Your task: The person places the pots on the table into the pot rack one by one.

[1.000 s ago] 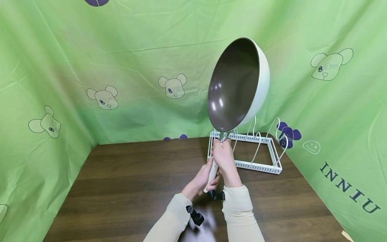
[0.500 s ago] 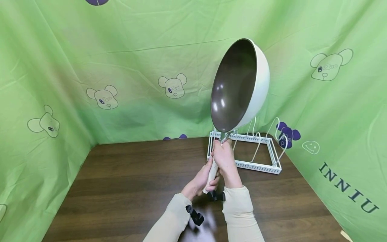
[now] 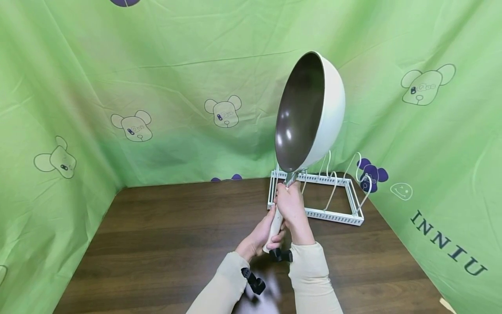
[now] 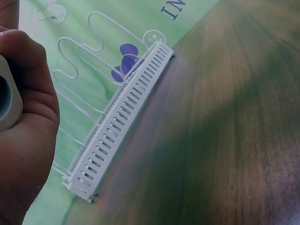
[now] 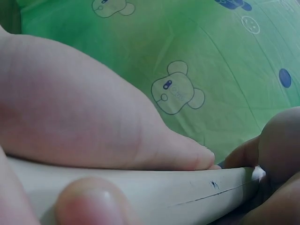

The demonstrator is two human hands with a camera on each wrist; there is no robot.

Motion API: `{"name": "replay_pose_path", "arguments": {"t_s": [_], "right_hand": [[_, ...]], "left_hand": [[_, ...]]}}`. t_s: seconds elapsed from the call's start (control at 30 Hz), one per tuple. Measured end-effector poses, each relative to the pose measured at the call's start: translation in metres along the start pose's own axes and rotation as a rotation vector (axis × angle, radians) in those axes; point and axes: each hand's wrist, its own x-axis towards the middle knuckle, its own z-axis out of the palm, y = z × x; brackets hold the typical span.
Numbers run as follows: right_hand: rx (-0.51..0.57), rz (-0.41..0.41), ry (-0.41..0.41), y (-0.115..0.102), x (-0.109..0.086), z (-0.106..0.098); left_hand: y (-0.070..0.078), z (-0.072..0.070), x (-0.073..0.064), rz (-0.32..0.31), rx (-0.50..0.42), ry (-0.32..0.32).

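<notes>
A deep frying pan (image 3: 331, 109), white outside and dark brown inside, is held up in the air above the table, its open side turned toward the left. My right hand (image 3: 292, 207) grips the upper part of its cream handle (image 3: 276, 222), just below the metal joint. Lower down, my left hand (image 3: 259, 235) is wrapped round the same handle. In the left wrist view the handle's hollow end (image 4: 9, 96) sticks out of the curled left hand (image 4: 35, 122). Fingers lie along the handle (image 5: 164, 187) in the right wrist view; parts of both hands are cut off there.
Behind and right of the hands, a white rack (image 3: 333, 216) with upright wire dividers stands on the dark wooden table (image 3: 168, 235). A green printed curtain (image 3: 168, 87) encloses the table at the back and sides. A pale object (image 3: 447, 305) shows at the lower right edge.
The pan has turned a little about its handle, so its dark opening looks narrower and more of its white outside shows. Both hands keep their hold in almost the same place.
</notes>
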Motion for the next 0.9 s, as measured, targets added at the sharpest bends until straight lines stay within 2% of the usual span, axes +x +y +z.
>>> {"name": "replay_pose_path", "arguments": {"t_s": [0.27,0.57,0.73,0.9], "right_hand": [[-0.053,-0.003,0.005,0.0,-0.002,-0.004],[-0.124,-0.009,0.017,0.001,-0.005,-0.008],[-0.151,-0.007,0.018,0.002,-0.006,-0.011],[-0.185,-0.019,0.009,0.004,-0.008,-0.013]], "left_hand": [[-0.002,0.003,0.0,-0.031,-0.047,-0.038],[-0.005,0.007,-0.001,-0.042,-0.076,-0.04],[-0.008,0.008,0.0,-0.072,-0.132,-0.079],[-0.012,0.01,0.0,-0.068,-0.175,-0.133]]}}
